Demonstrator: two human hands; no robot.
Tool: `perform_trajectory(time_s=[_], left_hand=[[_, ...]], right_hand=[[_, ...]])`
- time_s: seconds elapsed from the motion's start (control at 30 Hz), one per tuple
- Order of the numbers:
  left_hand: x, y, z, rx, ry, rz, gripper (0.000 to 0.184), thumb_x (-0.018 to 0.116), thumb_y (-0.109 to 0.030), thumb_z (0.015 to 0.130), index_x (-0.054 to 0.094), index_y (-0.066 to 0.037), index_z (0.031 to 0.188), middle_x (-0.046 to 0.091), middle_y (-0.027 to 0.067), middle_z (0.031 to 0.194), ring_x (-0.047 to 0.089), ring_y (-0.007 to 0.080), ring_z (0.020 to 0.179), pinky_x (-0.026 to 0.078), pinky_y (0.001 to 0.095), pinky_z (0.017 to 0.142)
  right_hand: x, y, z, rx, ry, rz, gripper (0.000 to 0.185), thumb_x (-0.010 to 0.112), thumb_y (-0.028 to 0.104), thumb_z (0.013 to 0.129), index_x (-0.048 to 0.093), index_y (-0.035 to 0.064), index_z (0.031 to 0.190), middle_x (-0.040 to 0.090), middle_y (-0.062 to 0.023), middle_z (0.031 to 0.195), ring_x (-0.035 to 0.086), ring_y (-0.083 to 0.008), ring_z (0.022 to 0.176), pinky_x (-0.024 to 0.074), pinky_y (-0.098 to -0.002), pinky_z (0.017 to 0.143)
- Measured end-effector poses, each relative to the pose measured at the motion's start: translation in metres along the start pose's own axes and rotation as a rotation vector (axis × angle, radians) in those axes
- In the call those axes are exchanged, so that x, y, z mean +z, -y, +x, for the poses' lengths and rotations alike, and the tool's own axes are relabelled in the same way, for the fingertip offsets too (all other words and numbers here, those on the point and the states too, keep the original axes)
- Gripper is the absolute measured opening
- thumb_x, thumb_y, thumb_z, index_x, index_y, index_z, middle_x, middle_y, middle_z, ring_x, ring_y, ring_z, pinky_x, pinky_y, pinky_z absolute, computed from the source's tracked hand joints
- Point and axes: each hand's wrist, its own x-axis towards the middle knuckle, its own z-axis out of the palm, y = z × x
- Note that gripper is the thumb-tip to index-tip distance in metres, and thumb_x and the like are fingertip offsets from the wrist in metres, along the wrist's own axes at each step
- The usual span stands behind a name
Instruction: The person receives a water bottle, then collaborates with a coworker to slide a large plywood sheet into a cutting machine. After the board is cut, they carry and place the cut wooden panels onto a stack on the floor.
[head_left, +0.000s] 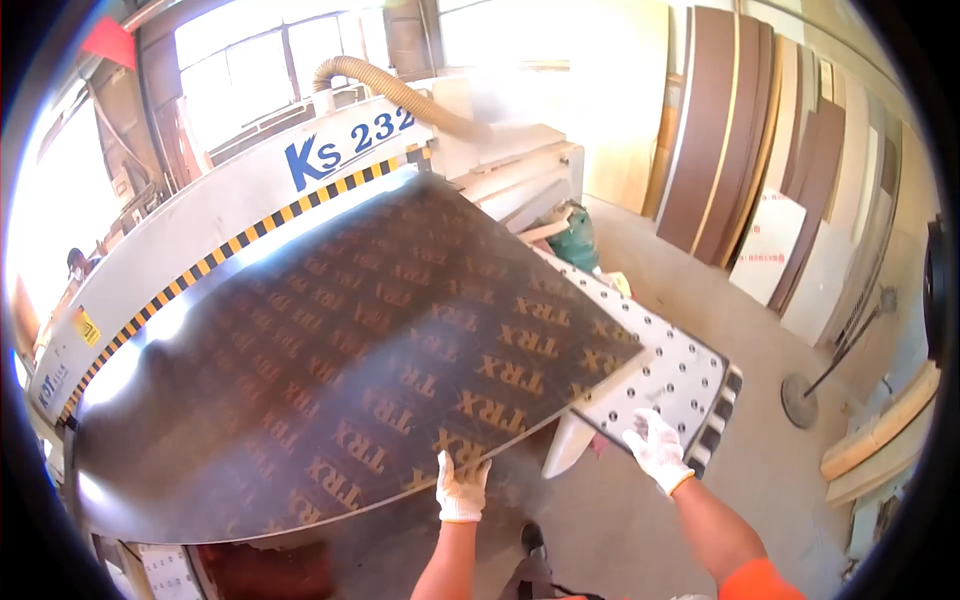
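Note:
A large dark brown board (400, 350) printed with TRX lettering lies across the machine (250, 170) marked KS 232, its far edge by the yellow-and-black striped strip. My left hand (462, 487), in a white glove, is at the board's near edge with the thumb on top; its fingers are partly hidden beneath. To the right, my gloved right hand (660, 450) is off the board, fingers apart and empty, over the white side table (660, 370) with black dots. The board's right corner overlaps that table.
Brown and pale panels (715, 130) lean on the right wall. A stand with a round base (799, 401) is on the floor. Behind the side table sits a green bag (574, 240). Another person (78, 264) is at the far left.

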Motion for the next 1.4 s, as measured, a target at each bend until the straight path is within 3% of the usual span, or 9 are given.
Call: perform_trajectory(time_s=[0.23,0.47,0.5,0.67,0.73,0.9,1.07,1.33,1.4], left_hand=[[0.046,0.026,0.014,0.369,-0.328,-0.031,0.019,0.07,-0.015,0.102,0.072,-0.008,0.12,0.076,0.0068,0.121,0.073,0.0254,0.111,0.061,0.0419,0.098],[0.082,0.027,0.007,0.488,-0.39,0.038,0.016,0.072,-0.013,0.102,0.072,-0.006,0.116,0.077,0.0065,0.117,0.075,0.0228,0.108,0.064,0.0396,0.097],[0.09,0.029,0.01,0.473,-0.535,0.038,0.004,0.07,-0.017,0.102,0.07,-0.013,0.102,0.073,0.0011,0.098,0.072,0.0182,0.088,0.061,0.0348,0.078],[-0.01,0.041,0.032,0.256,0.237,0.005,0.013,0.071,-0.027,0.102,0.076,-0.016,0.108,0.074,0.0019,0.097,0.068,0.0208,0.086,0.052,0.0366,0.077],[0.071,0.064,0.007,0.354,-0.483,0.163,0.01,0.071,-0.028,0.102,0.071,-0.019,0.107,0.071,0.0006,0.098,0.067,0.0242,0.086,0.051,0.0415,0.075],[-0.024,-0.014,-0.009,0.6,-0.408,-0.152,0.036,0.075,-0.019,0.102,0.067,-0.002,0.132,0.075,0.0093,0.124,0.072,0.033,0.112,0.061,0.0524,0.1],[-0.031,-0.139,-0.051,0.782,-0.632,-0.152,0.029,0.078,-0.017,0.098,0.073,-0.001,0.123,0.078,0.0123,0.114,0.073,0.0317,0.103,0.059,0.0496,0.095],[-0.025,-0.1,-0.069,0.758,-0.47,0.009,0.021,0.066,-0.013,0.103,0.073,-0.001,0.119,0.076,0.0115,0.115,0.073,0.0291,0.105,0.059,0.0463,0.095],[-0.032,-0.097,-0.075,0.724,-0.53,-0.006,0.032,0.064,-0.022,0.107,0.068,-0.002,0.131,0.074,0.0107,0.129,0.07,0.0297,0.114,0.056,0.0462,0.104]], right_hand=[[-0.003,0.009,0.182,-0.075,0.161,-0.54,0.099,0.077,0.047,0.09,0.033,-0.0015,0.164,0.037,-0.0268,0.167,0.033,-0.042,0.156,0.0312,-0.0493,0.128],[0.005,0.027,0.233,0.079,0.192,-0.574,0.096,0.082,0.051,0.084,0.044,0.0026,0.158,0.055,-0.0259,0.15,0.05,-0.0419,0.14,0.0404,-0.051,0.12],[0.003,0.016,0.236,0.091,0.181,-0.559,0.096,0.082,0.053,0.084,0.046,0.0033,0.158,0.057,-0.026,0.147,0.051,-0.0415,0.139,0.0405,-0.0504,0.119],[-0.007,-0.022,0.256,0.108,0.133,-0.27,0.087,0.083,0.045,0.079,0.059,-0.0015,0.148,0.061,-0.0263,0.149,0.053,-0.043,0.142,0.0425,-0.048,0.12],[-0.012,-0.038,0.275,0.009,0.184,-0.461,0.083,0.081,0.041,0.081,0.058,-0.0039,0.148,0.06,-0.0284,0.15,0.053,-0.0428,0.143,0.0412,-0.0472,0.121],[-0.009,-0.054,0.277,-0.053,0.17,-0.698,0.077,0.067,0.041,0.094,0.048,0.001,0.157,0.052,-0.029,0.157,0.044,-0.0453,0.148,0.0339,-0.0513,0.124],[0.019,-0.045,0.283,-0.057,0.026,-0.826,0.064,0.054,0.041,0.106,0.052,0.0007,0.156,0.053,-0.0248,0.159,0.047,-0.0406,0.148,0.036,-0.0474,0.123],[0.025,-0.035,0.3,0.056,-0.109,-0.835,0.044,0.055,0.032,0.104,0.068,0.0061,0.137,0.065,-0.0262,0.14,0.062,-0.0444,0.126,0.0474,-0.0546,0.111],[0.027,-0.122,0.32,-0.166,-0.088,-1.057,0.051,0.056,0.031,0.103,0.058,0.0135,0.151,0.061,-0.0254,0.142,0.058,-0.0433,0.129,0.0473,-0.0555,0.108]])
